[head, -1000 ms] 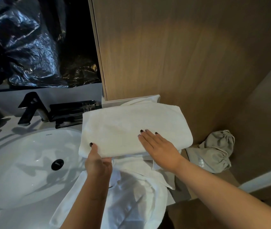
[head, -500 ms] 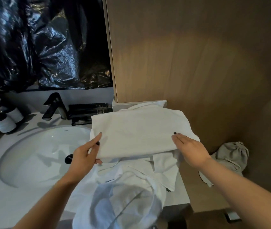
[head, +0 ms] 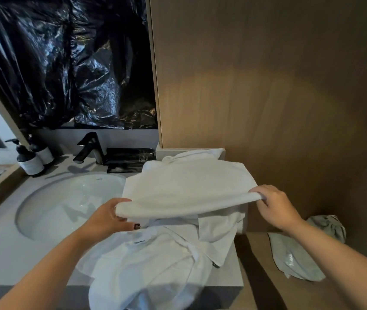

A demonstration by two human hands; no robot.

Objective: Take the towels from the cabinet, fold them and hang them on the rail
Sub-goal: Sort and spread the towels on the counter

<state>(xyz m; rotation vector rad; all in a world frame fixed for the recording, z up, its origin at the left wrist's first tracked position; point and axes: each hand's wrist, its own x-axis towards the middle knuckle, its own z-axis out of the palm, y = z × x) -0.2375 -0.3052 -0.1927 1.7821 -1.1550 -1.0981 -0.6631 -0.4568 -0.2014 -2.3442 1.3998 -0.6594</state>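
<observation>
A folded white towel (head: pixel 187 189) lies on the counter to the right of the sink, on top of other loose white towels (head: pixel 155 265) that spill over the counter's front edge. My left hand (head: pixel 110 218) grips the towel's near left corner, fingers curled under the fold. At the near right corner my right hand (head: pixel 274 206) pinches the edge and holds it slightly lifted. No rail is in view.
A white sink basin (head: pixel 70 204) with a black tap (head: pixel 89 148) sits on the left. Two pump bottles (head: pixel 31 161) stand at the back left. A wooden cabinet wall (head: pixel 256 86) rises behind the towels. A grey cloth bag (head: pixel 301 253) lies on the lower wooden shelf at right.
Both hands went from resting flat on the towel to taking hold of its near corners. The near edge is now lifted off the pile.
</observation>
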